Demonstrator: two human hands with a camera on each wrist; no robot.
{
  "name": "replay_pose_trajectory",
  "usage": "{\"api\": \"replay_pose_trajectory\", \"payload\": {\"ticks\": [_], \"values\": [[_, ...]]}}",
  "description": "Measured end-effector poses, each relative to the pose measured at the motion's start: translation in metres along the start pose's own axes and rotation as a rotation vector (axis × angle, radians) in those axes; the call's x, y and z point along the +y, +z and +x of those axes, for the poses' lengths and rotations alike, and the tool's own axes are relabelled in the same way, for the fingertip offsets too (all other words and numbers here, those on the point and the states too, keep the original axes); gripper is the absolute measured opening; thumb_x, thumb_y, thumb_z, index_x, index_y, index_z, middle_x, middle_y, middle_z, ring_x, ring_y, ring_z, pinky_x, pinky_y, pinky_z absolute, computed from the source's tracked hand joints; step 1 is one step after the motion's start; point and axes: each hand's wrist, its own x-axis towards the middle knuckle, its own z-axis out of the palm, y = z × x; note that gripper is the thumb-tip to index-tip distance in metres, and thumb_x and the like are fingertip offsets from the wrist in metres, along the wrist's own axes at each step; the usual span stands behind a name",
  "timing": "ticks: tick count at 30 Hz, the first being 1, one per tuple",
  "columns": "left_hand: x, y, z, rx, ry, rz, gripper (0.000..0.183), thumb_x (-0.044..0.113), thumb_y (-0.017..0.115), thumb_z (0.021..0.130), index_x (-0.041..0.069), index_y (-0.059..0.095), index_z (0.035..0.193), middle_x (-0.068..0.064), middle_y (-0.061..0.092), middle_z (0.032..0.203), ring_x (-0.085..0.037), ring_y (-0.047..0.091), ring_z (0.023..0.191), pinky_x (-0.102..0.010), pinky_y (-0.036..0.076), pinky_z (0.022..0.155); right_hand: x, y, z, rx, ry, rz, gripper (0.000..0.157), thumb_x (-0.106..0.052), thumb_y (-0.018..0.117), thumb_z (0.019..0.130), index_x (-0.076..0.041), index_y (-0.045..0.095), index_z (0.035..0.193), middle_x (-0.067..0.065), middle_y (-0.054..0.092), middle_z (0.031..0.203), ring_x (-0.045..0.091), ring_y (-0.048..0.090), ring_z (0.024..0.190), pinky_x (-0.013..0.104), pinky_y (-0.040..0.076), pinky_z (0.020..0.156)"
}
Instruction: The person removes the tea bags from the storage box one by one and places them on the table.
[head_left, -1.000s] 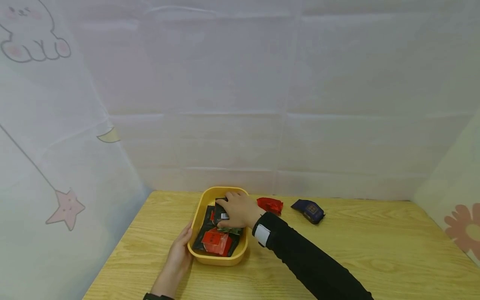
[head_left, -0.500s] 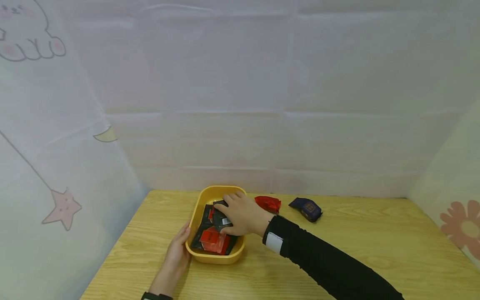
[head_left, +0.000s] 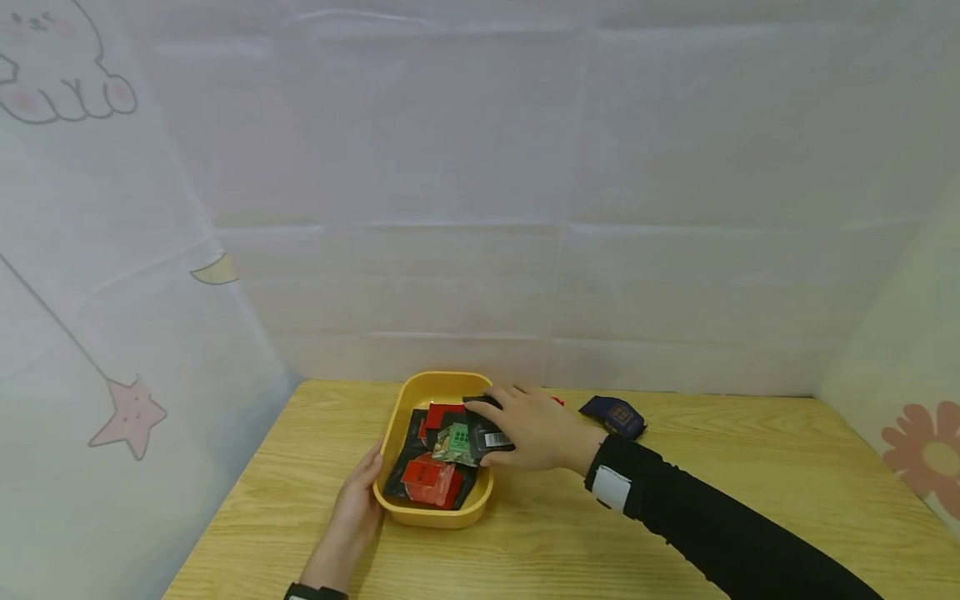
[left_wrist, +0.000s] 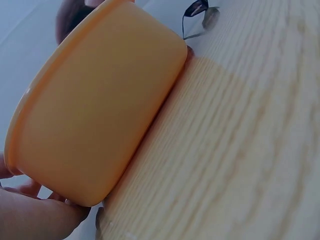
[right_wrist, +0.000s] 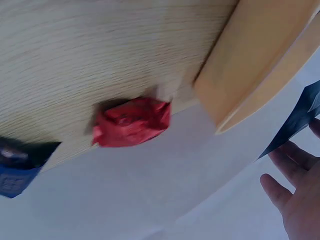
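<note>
The yellow plastic bin (head_left: pixel 431 520) stands upright on the table. My left hand (head_left: pixel 356 504) grips its left side; in the left wrist view part of that hand (left_wrist: pixel 37 212) shows at the bin's corner. Over the bin's right rim, my right hand (head_left: pixel 543 432) pinches a small black packet (head_left: pixel 486 435) with a white barcode label. The right wrist view has the dark packet (right_wrist: pixel 295 117) raised beyond the bin, between thumb and fingers. Inside the bin lie several black packets, among them one with a green label (head_left: pixel 456 446) and one with a red label (head_left: pixel 431 481).
A crumpled red packet (right_wrist: pixel 132 121) lies on the table right of the bin, mostly behind my right hand in the head view. Farther right is a dark blue packet (head_left: pixel 615 417). A white printed cloth (head_left: pixel 465 283) hangs behind the wooden table (head_left: pixel 675 475).
My right hand has lifted the black packet and moved right with it, from above the bin's middle to its right rim. The green-labelled packet is now uncovered. My left hand stays put.
</note>
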Motion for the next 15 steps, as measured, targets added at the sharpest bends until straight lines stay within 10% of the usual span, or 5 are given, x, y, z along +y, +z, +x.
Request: {"api": "replay_pose_trajectory", "payload": {"ticks": [8, 15], "values": [[-0.001, 0.000, 0.002, 0.011, 0.001, -0.023, 0.056, 0.021, 0.026, 0.104, 0.000, 0.005, 0.151, -0.019, -0.003, 0.160, -0.031, -0.002, 0.144, -0.051, 0.000, 0.122, 0.037, 0.008, -0.033, 0.013, 0.044, -0.042, 0.083, -0.075, 0.034, 0.082, -0.023, 0.034, 0.147, 0.010, 0.044, 0.145, 0.028, 0.044, 0.127, 0.049, 0.039, 0.109], [-0.001, 0.000, 0.002, 0.006, -0.003, -0.013, 0.056, 0.022, 0.026, 0.104, 0.001, 0.005, 0.151, -0.018, -0.003, 0.161, -0.031, -0.001, 0.144, -0.051, 0.000, 0.122, 0.059, 0.026, -0.060, 0.005, 0.055, -0.076, 0.078, -0.064, 0.053, 0.081, -0.019, 0.040, 0.143, 0.014, 0.047, 0.142, 0.030, 0.046, 0.125, 0.052, 0.042, 0.106]]}}
